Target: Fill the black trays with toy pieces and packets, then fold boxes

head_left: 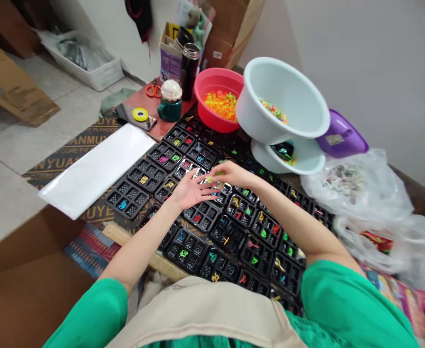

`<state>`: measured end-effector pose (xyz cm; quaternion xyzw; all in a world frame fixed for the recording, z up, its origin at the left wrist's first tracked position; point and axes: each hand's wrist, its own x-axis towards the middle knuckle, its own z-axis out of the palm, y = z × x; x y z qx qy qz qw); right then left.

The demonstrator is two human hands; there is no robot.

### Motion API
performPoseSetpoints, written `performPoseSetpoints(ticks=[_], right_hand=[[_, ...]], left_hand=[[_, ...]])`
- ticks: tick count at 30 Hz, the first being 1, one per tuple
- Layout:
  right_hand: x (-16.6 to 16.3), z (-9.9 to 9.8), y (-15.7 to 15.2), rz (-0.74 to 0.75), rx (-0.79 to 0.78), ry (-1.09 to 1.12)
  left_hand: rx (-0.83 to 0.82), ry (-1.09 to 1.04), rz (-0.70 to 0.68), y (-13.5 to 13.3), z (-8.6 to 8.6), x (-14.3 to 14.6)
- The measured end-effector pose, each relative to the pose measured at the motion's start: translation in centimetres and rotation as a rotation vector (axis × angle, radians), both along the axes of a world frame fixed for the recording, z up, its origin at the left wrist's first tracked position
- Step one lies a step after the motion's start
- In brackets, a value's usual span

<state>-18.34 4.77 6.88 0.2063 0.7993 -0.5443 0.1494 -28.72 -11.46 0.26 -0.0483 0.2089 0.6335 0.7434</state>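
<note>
My left hand [191, 192] is palm up with its fingers spread over the black compartment trays [128, 199]. I see nothing lying on its palm. Just to the right, my right hand [233, 173] is bent downward, its fingertips pinched near the left fingers. Small yellow-green plastic pieces [210, 179] show at those fingertips; their exact shape is too small to make out. Several trays around the hands hold small coloured plastic pieces in some compartments, such as a blue piece [123, 204] and a green piece [183, 253].
Behind the trays stand a red basin [202, 94] of orange and yellow pieces and stacked pale-blue basins [270, 128]. Clear plastic bags [364, 198] lie at the right. A stack of clear film [96, 169], a phone with yellow tape [140, 114] and a green mug [169, 110] are left.
</note>
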Motion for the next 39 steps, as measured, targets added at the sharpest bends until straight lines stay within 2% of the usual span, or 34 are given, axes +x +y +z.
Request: performPoseSetpoints(ticks=[2,4,6,8,10,15,18,21,25,29,31,34,36,39], right_hand=[[-3.8,-1.0,-2.0,0.153,0.217,0.043],[-6.5,-2.0,-3.2,0.267,0.399,0.092],[-8.0,-2.8,-4.0,0.355,0.498,0.157],[-8.7,-3.1,-4.3,0.403,0.520,0.240],[-8.9,-3.1,-4.4,0.371,0.503,0.330],[-8.3,-3.2,-4.7,0.068,0.460,0.428],[-8.1,-3.5,-5.1,-0.023,0.425,0.418],[-8.3,-3.6,-5.3,0.012,0.483,0.450],[-8.8,-3.2,-5.6,0.158,0.582,0.557],[-9.1,-2.7,-5.9,0.241,0.535,0.574],[-9.6,-2.7,-5.5,0.191,0.443,0.555],[-11.9,-3.4,-3.4,-0.097,0.389,0.524],[-14.3,-4.5,-1.1,-0.286,0.424,0.474],[-18.4,-6.8,2.6,-0.350,0.555,0.382]], left_hand=[[-0.049,-0.028,0.094,0.2,-0.5,-0.3],[-0.146,-0.013,0.263,0.5,-1.0,-1.1],[-0.221,0.002,0.407,0.6,-1.3,-2.3],[-0.240,0.004,0.488,0.6,-1.4,-3.6],[-0.222,0.003,0.528,0.4,-1.3,-4.6],[-0.164,0.004,0.538,-0.1,-0.8,-5.4],[-0.172,-0.013,0.548,0.0,-0.8,-5.3],[-0.195,-0.048,0.550,0.0,-0.9,-5.6],[-0.223,-0.105,0.570,-0.3,-0.9,-6.1],[-0.255,-0.138,0.570,-0.2,-1.0,-6.1],[-0.273,-0.129,0.554,-0.1,-1.2,-5.9],[-0.277,-0.086,0.509,0.2,-1.3,-5.1],[-0.267,-0.010,0.475,0.4,-1.3,-4.2],[-0.200,0.145,0.399,0.6,-1.2,-2.7]])
